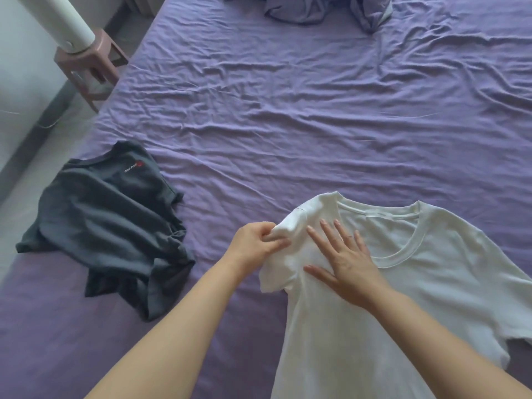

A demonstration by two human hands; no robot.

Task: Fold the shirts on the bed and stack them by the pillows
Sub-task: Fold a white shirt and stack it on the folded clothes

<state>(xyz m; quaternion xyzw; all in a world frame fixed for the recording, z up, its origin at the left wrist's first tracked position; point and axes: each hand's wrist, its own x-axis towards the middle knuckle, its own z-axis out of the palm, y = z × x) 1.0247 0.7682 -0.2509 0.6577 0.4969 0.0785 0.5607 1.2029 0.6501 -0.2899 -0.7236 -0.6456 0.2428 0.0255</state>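
Spread across the bed's (288, 110) near right part, closest to the camera, a white T-shirt (431, 283) lies front up with its collar pointing toward the far edge and its hem running off the near edge of the view. Purple, wrinkled sheeting covers the whole bed. A dark grey T-shirt (106, 226) with a small red and white chest logo lies crumpled near the bed's left edge, well apart from the white one. At the far edge, a rumpled purple heap of bedding (325, 8) is partly cut off; whether it is pillows cannot be told. A pinkish stool (92, 61) stands beside the bed's far left corner, with a white cylinder (73, 23) leaning on it. On the white T-shirt, the right hand (345, 257) lies flat, fingers spread, pressing the chest beside the collar. The left hand (256, 243) pinches the bunched left-side sleeve, lifted slightly off the sheet.
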